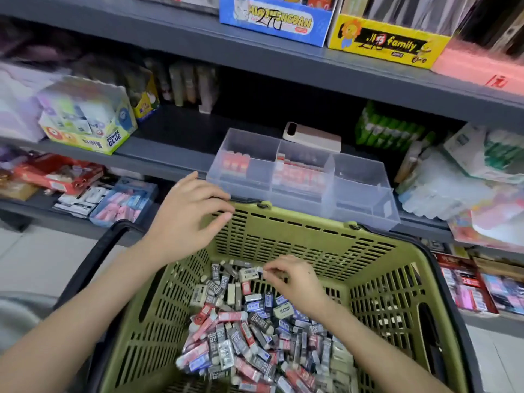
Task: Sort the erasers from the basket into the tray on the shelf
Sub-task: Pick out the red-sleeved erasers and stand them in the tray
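- Left hand [187, 217] hovers loose-fingered over the basket [312, 239] far rim.
- Right hand [295, 282] pinches a pale eraser [251, 275].
- Heaped erasers [255, 336] read "2B"; far-left box [90, 120] reads "POWER GLUE".

Single view: head-worn wide-angle camera, facing forward and steeply down. Olive-green slotted plastic basket [283, 239] right under lens, fills lower half, near rim cut off by bottom edge. Close range: "2B" print on small paper-sleeved erasers [241, 336] legible. Dark grey metal shelf [170, 154] just beyond basket, crosses upper half, sloping down toward right in frame. Clear plastic compartment tray [363, 194] near frame centre. Bare forearms [85, 321] enter from bottom corners. Left side and corners blurred.
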Demonstrator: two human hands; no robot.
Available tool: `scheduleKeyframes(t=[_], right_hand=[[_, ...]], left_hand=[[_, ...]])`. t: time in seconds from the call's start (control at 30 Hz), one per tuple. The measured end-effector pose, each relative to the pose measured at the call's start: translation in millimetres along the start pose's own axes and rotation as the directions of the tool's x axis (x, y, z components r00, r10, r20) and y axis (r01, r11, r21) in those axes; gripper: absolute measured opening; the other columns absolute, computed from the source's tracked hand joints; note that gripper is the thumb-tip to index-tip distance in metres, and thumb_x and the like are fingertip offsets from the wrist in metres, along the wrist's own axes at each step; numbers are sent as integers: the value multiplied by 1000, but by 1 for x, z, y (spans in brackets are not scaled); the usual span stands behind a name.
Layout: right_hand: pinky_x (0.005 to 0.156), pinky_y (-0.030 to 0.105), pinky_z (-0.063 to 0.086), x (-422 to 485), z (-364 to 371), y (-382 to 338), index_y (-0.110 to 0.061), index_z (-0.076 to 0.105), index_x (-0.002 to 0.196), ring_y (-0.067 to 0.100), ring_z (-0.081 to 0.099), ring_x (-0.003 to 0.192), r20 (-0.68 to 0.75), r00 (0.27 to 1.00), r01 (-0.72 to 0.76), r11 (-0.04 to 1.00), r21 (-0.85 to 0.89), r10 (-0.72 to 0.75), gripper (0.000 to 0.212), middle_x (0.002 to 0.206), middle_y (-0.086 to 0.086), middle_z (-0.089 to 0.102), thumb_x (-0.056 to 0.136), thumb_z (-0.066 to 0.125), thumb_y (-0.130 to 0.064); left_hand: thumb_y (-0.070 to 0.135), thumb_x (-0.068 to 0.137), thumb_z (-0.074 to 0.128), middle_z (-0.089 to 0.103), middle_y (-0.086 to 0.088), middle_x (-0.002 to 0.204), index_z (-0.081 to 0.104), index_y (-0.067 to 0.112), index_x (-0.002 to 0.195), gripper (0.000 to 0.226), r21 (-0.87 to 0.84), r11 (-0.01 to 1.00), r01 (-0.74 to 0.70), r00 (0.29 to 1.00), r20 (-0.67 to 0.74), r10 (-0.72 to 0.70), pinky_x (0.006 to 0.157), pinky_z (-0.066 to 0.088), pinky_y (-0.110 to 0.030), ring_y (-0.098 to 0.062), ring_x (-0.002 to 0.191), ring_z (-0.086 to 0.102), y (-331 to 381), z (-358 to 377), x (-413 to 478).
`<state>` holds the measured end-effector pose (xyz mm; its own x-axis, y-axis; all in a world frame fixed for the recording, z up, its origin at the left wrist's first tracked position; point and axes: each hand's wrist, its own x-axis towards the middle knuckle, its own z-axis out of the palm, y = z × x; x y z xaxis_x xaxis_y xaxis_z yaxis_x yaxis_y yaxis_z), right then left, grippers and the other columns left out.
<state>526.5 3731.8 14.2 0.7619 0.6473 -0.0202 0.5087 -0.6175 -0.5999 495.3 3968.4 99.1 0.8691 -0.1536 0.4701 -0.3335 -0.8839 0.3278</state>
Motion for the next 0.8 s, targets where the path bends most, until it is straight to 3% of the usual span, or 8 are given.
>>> scheduleKeyframes(t=[0.03,0.1,0.2,0.33,0.47,0.63,0.73,0.8], right_hand=[[79,32,48,2,17,7,-11,71,100,15,62,88,128,988,-86,995,-39,91,22,95,4,71,90,60,-28],[67,29,51,9,50,15,-11,71,93,22,64,79,247,923,-258,952,-167,294,32,85,7,70,91,56,-39],[51,24,42,20,86,21,-13,54,58,20,51,53,190,851,-446,865,-228,489,47,54,2,50,88,55,-49],[38,18,19,31,104,14,-18,35,47,10,32,38,84,823,-536,817,-214,562,57,44,-4,34,82,63,-53],[40,20,21,36,109,12,-16,43,51,12,36,42,77,784,-601,785,-152,616,51,47,-3,39,81,66,-50],[43,19,23,34,122,1,-18,37,49,11,34,43,23,779,-615,770,-170,627,51,47,-4,35,86,61,-45],[65,24,35,34,117,4,-20,44,52,14,50,63,24,768,-608,741,-285,640,51,56,-4,47,83,58,-58],[73,26,37,34,115,9,-21,45,53,14,54,69,41,740,-629,712,-313,671,52,58,-4,49,79,58,-63]], left_hand=[[32,86,51,72,-3,95,77,12,86,33,-16,1000,-2,1000,7,2,102,37,-50,-25,93,66,2,0,-7],[32,86,53,72,-2,95,77,11,87,32,-67,998,8,1000,23,-6,100,39,-46,-24,93,65,6,1,-18],[34,87,54,70,3,100,76,14,92,30,-181,976,119,993,29,-115,96,44,-42,-19,99,62,9,5,-30],[22,90,63,66,15,103,74,22,97,13,-360,873,328,942,49,-333,99,40,-33,-8,105,58,12,14,-41],[16,91,60,66,18,101,69,29,96,16,-491,741,458,884,166,-437,96,44,-25,-1,103,59,11,19,-39],[15,91,59,67,15,100,70,25,97,16,-482,703,523,849,222,-480,91,43,-16,0,100,60,14,25,-34],[16,92,59,67,13,103,70,22,101,15,-441,717,539,842,278,-462,88,42,-10,2,101,58,14,26,-36],[17,91,59,67,10,105,69,20,102,15,-404,726,556,830,318,-458,89,43,-13,0,100,59,16,27,-37]])
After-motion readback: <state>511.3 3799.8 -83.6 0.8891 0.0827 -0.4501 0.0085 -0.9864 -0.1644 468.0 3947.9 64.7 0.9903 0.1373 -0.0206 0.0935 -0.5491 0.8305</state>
